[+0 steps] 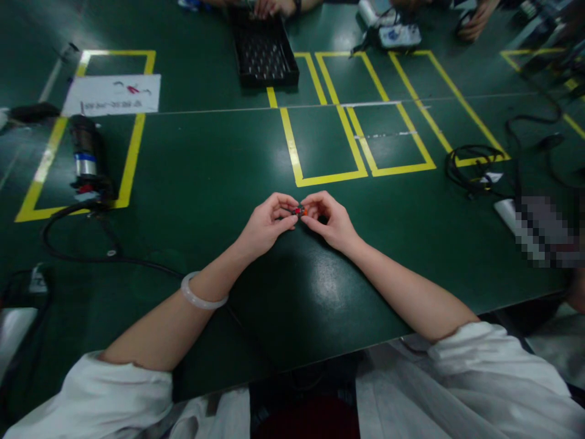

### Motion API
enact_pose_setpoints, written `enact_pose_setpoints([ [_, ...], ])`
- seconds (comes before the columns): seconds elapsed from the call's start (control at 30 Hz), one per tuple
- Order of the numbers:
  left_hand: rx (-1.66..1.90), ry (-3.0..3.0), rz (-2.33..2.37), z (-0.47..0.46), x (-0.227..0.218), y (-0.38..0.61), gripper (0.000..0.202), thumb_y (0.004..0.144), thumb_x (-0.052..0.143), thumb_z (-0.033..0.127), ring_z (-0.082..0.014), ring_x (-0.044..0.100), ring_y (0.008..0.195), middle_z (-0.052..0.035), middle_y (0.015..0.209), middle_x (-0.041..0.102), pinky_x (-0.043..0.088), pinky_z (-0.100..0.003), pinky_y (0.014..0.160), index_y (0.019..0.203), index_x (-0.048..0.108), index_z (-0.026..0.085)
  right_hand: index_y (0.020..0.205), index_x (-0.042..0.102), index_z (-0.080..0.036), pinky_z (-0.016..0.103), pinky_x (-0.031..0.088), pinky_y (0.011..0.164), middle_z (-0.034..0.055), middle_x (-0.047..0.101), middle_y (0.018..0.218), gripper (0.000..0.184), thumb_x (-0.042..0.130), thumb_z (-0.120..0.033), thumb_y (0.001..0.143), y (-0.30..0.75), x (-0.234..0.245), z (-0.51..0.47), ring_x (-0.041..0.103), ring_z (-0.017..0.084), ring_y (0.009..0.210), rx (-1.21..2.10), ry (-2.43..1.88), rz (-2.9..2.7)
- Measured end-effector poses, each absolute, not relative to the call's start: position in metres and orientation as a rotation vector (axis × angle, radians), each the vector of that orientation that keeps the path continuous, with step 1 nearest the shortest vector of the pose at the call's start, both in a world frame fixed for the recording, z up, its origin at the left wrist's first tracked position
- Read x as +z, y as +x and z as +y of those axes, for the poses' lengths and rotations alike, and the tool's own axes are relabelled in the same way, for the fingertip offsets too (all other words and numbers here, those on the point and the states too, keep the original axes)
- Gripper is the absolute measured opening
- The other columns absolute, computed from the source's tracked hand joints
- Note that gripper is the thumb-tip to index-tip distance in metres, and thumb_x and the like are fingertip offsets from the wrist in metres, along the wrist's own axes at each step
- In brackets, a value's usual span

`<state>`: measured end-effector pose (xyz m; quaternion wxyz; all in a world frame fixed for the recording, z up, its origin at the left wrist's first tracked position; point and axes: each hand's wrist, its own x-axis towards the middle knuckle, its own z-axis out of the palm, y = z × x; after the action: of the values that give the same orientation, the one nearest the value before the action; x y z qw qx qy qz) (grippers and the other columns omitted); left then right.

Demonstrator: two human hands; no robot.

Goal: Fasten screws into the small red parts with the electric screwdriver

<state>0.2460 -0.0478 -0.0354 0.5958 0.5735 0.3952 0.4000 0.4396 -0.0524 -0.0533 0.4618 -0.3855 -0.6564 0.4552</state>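
Over the green tabletop (205,171), both my hands meet near the middle of the view. Between their fingertips is a small red, orange and dark part (299,211), too small to tell its kind. My left hand (270,222), with a pale bangle (201,299) on its wrist, pinches the red side of it. The orange side sits in the fingertips of my right hand (331,221), thumb below and fingers above. The fingers partly hide the part.
A black tray (269,76) of small pieces stands at the far side, beside a co-worker's hand (269,7). At left lie a dark cylindrical tool (85,152) with a cord and a printed sheet (114,94). Coiled black cable (473,167) lies at right. Yellow tape (331,178) marks rectangles.
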Motion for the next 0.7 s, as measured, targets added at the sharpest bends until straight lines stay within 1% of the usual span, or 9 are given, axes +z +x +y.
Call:
enact_pose_setpoints([
  [0.27,0.928,1.35,0.905,-0.0477,-0.0311,0.2463,0.031,0.08,0.075,0.023,-0.0111,0.061,0.08,-0.0063,0.104,0.062,0.053,-0.022,0.072,0.105,0.059,0.013,0.105,0.06,-0.022,0.026,0.047,0.061,-0.0013,0.06,0.083,0.019,0.068,-0.027,0.088,0.4395,-0.0512,-0.0531,0.056,0.011,0.067,1.064,-0.911,-1.656],
  [0.5,0.911,1.384,0.915,-0.0476,-0.028,0.2457,0.028,0.081,0.074,0.026,-0.0105,0.059,0.077,-0.0056,0.101,0.061,0.052,-0.022,0.069,0.101,0.059,0.014,0.108,0.061,-0.023,0.027,0.047,0.063,-0.0008,0.06,0.085,0.02,0.067,-0.027,0.09,0.4404,-0.0532,-0.0537,0.056,0.012,0.069,1.045,-0.909,-1.684],
  [0.7,0.906,1.423,0.948,-0.048,-0.0297,0.2454,0.028,0.082,0.073,0.027,-0.0108,0.059,0.077,-0.0061,0.104,0.062,0.052,-0.022,0.068,0.102,0.059,0.014,0.108,0.058,-0.023,0.027,0.047,0.063,-0.0009,0.062,0.086,0.023,0.067,-0.029,0.088,0.4398,-0.0531,-0.0536,0.056,0.011,0.069,1.061,-0.946,-1.674],
])
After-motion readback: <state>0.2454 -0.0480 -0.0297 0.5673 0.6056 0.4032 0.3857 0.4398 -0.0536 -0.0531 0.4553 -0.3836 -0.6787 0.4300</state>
